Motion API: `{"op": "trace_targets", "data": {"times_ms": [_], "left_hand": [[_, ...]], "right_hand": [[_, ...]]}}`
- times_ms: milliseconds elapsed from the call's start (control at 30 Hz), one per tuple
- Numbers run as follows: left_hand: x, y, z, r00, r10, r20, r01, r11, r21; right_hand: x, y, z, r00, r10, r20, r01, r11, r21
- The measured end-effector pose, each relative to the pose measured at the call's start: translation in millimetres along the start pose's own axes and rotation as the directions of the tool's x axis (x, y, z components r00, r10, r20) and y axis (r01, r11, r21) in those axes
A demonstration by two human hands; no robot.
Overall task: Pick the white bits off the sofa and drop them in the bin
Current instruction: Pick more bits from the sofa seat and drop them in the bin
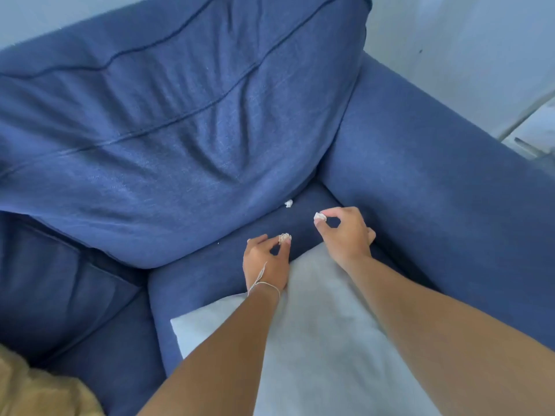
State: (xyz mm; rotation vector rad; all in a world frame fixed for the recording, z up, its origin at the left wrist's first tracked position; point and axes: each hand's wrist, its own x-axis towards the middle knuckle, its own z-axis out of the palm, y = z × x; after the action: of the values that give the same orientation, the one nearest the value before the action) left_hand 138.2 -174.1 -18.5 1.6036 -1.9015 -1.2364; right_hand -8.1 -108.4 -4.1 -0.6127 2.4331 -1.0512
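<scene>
I look down at a blue sofa (210, 265). My left hand (265, 261) pinches a small crumpled white bit (284, 237) between thumb and fingertips, just above the seat cushion. To its right, my right hand (345, 232) pinches another white bit (319, 217) the same way. A third white bit (288, 203) lies loose on the seat, in the crease under the back cushion, a little beyond both hands. No bin is in view.
A pale grey pillow (315, 340) lies on the seat under my forearms. The sofa's armrest (435, 175) runs along the right. A tan fabric (39, 388) shows at the bottom left. A light wall and floor lie beyond the sofa.
</scene>
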Motion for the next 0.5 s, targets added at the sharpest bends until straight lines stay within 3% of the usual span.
{"op": "trace_targets", "data": {"times_ms": [200,333,500], "left_hand": [[-51.0,42.8,39.7,0.991,0.079,0.104,-0.08,0.997,0.003],[-82.0,62.4,71.8,0.98,0.161,0.116,-0.167,0.985,0.049],[-157.3,80.0,125.0,0.89,0.331,0.313,-0.379,0.92,0.104]], "right_hand": [[-28.3,40.2,-67.0,0.997,0.051,-0.049,-0.04,0.976,0.213],[-58.2,76.9,-102.4,0.987,0.162,-0.011,-0.142,0.895,0.422],[-121.5,143.0,-149.4,0.935,0.352,-0.038,-0.283,0.806,0.519]]}}
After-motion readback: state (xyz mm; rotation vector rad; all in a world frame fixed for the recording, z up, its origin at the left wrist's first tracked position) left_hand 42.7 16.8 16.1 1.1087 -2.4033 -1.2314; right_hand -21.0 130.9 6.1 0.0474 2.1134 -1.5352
